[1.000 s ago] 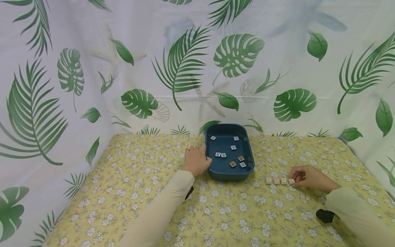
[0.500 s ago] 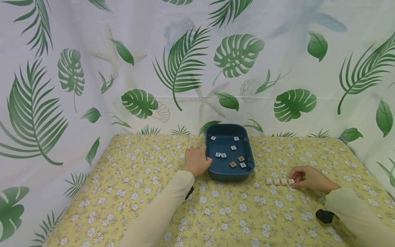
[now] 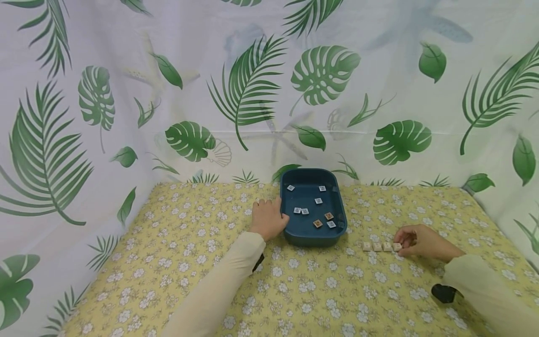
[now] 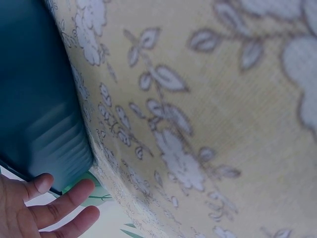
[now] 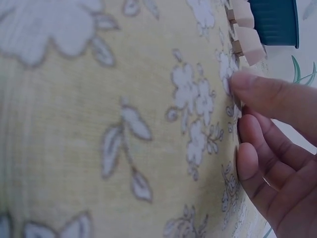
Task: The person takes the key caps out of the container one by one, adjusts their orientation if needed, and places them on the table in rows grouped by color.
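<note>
My left hand [image 3: 269, 221] rests at the left rim of a dark blue tub [image 3: 313, 241], thumb at the edge. In the left wrist view its fingers [image 4: 69, 203] are loosely spread beside the tub wall. Several small white and brown square tiles [image 3: 318, 201] lie inside the tub. Right of it, several pale pinkish tiles [image 3: 377, 247] form a short row on the cloth. My right hand [image 3: 425, 242] pinches the row's end tile [image 3: 397, 247] between thumb and forefinger. In the right wrist view the thumb [image 5: 262, 89] comes close to the tiles, other fingers curled.
A yellow flowered cloth [image 3: 177, 276] covers the table. Behind and beside it hangs a white curtain [image 3: 261, 103] with green leaves. A black wrist device [image 3: 443, 294] shows under the right sleeve [image 3: 484, 285]. The left sleeve [image 3: 223, 285] crosses the front of the table.
</note>
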